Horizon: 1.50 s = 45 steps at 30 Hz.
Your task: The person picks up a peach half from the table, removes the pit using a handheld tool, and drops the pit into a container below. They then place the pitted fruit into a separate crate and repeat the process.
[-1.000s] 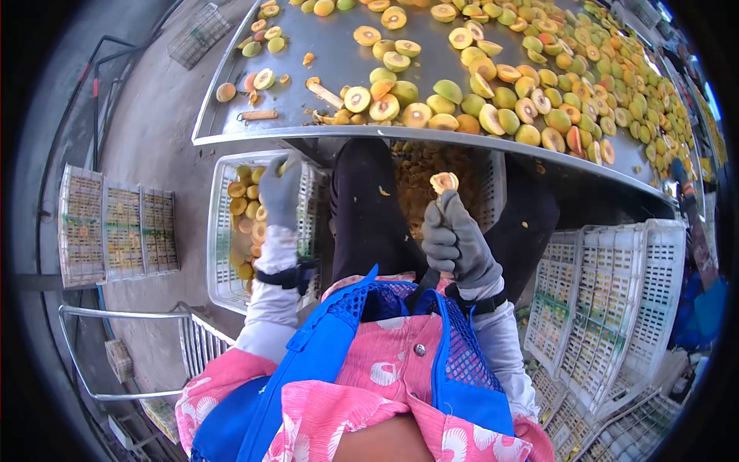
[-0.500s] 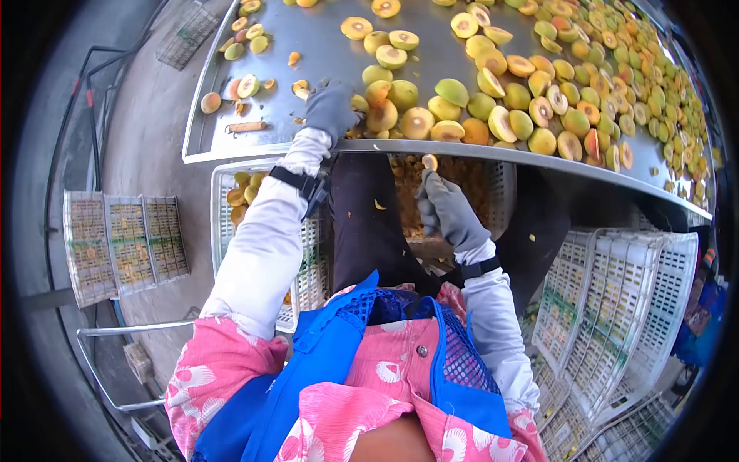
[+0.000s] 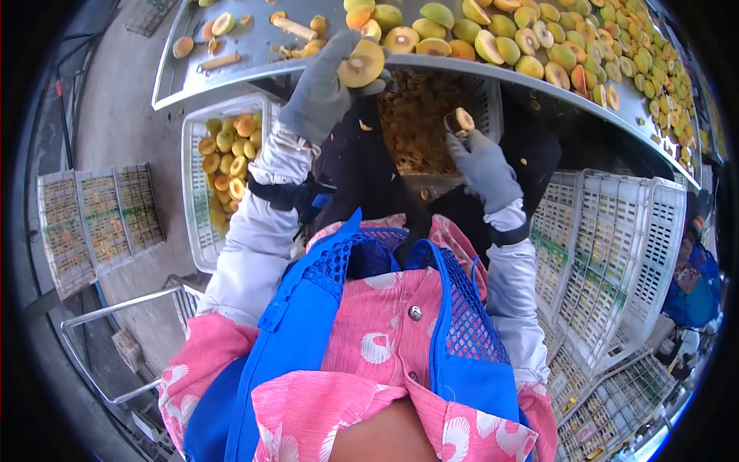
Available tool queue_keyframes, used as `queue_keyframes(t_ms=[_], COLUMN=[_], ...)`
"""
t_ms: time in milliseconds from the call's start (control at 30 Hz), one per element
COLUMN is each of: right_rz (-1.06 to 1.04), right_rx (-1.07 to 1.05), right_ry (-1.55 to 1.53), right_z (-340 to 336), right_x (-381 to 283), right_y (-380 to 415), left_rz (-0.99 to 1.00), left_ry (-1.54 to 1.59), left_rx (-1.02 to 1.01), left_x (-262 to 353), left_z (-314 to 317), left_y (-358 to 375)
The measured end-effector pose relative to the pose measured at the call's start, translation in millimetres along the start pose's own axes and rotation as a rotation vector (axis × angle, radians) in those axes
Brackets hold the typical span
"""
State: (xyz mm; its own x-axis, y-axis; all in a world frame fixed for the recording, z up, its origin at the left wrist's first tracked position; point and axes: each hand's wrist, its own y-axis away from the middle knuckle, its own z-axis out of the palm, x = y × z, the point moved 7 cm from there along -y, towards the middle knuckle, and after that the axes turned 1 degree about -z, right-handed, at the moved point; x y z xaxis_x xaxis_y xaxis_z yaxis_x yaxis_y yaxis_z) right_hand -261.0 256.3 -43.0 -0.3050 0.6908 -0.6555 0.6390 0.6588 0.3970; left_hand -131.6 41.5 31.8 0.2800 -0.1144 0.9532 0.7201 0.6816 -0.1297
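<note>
My left hand point(image 3: 319, 92), in a grey glove, is closed around a peach half point(image 3: 362, 64) at the table's near edge. The half's pale cut face and brown centre are turned up toward me. Lower and to the right, my gloved right hand point(image 3: 486, 168) grips a small thing with a round tan end point(image 3: 463, 119); the fingers hide the rest, and I cannot make out its kind. The hands are apart. Several more peach halves point(image 3: 530, 41) lie on the metal table point(image 3: 262, 55) beyond them.
Two wooden-handled tools, one a nearer handle point(image 3: 219, 62), lie on the table's left part. A white crate of peach halves point(image 3: 231, 158) stands below left. Brown scraps point(image 3: 423, 127) fill a container between my knees. White crates point(image 3: 608, 246) stack at right; others point(image 3: 100, 223) stand left.
My left hand has come back from the tabletop to its edge, raising a peach half into view. My right hand still grips the tan-ended thing, now farther right. The view has shifted downward.
</note>
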Motion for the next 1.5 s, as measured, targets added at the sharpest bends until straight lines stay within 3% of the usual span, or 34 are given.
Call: queue_keyframes(t_ms=[67,133,200,267,300,400,467,500,533,567,600,667,800,933,1067,1233,1267,1333,1467,1500], right_rz=[0.092,0.204,0.187,0.023,-0.089,-0.07,-0.125,-0.092,-0.052,-0.014,0.045,0.031,-0.011,-0.106,-0.174,-0.399,-0.401,-0.335,-0.46,-0.229], right_rx=[-0.04,-0.062,-0.061,-0.036,0.055,0.169,0.039,-0.106,-0.088,-0.041,-0.044,0.056,0.187,0.342,0.448,0.669,0.671,0.472,0.553,0.351], right_ry=[-0.044,-0.219,-0.247,-0.654,-0.665,-0.807,-0.838,-1.042,-0.967,-0.871,-0.852,-0.867,-0.833,-0.808,-0.806,-0.804,-0.8,-0.704,-0.824,-0.97], right_z=[-14.0,-24.1,-32.9,-48.7,-63.2,-69.8,-51.3,-34.5,-21.9,-12.8,-15.3,-23.7,-35.9,-50.9,-57.5,-69.1,-71.3,-61.2,-63.2,-57.5], right_x=[-3.2,-6.1,-12.3,-24.9,-37.5,-34.0,-47.5,-48.3,-48.3,-46.7,-54.8,-54.9,-47.0,-46.6,-48.3,-61.8,-60.9,-61.0,-60.3,-57.0], right_y=[12.7,22.8,32.2,40.4,54.4,67.8,82.4,81.3,87.8,88.2,93.2,89.7,75.9,69.4,60.6,61.3,63.5,63.4,66.7,66.3], left_rz=[0.06,-0.393,-0.383,-0.026,-0.188,-0.261,-0.342,-0.307,-0.27,0.0,-0.485,-0.362,-0.445,-0.524,-0.432,-0.147,-0.145,-0.127,-0.186,-0.283], left_ry=[-0.102,0.503,0.486,0.039,0.23,0.396,0.51,0.452,0.393,0.062,0.651,0.382,0.475,0.591,0.411,0.227,0.231,0.171,0.178,0.234], left_rx=[-0.052,-0.393,-0.372,-0.166,-0.229,-0.335,-0.341,-0.33,-0.326,-0.421,-0.332,-0.357,-0.418,-0.31,-0.228,-0.118,-0.12,-0.174,-0.294,-0.331], left_x=[-1.8,-33.2,-28.3,-7.3,-17.8,-25.0,-31.0,-26.0,-20.5,-15.7,-34.7,-27.0,-21.2,-26.0,-15.7,1.1,1.5,2.7,4.9,4.1], left_z=[-4.0,9.8,28.1,34.1,38.8,58.4,75.7,85.1,93.8,102.9,113.2,128.2,156.4,173.8,181.8,185.5,185.5,184.6,184.8,186.1], left_y=[2.3,0.7,13.5,24.4,21.0,27.0,30.9,34.2,34.0,32.0,30.9,24.5,21.0,17.7,9.4,4.0,4.0,5.4,-1.2,-2.8])
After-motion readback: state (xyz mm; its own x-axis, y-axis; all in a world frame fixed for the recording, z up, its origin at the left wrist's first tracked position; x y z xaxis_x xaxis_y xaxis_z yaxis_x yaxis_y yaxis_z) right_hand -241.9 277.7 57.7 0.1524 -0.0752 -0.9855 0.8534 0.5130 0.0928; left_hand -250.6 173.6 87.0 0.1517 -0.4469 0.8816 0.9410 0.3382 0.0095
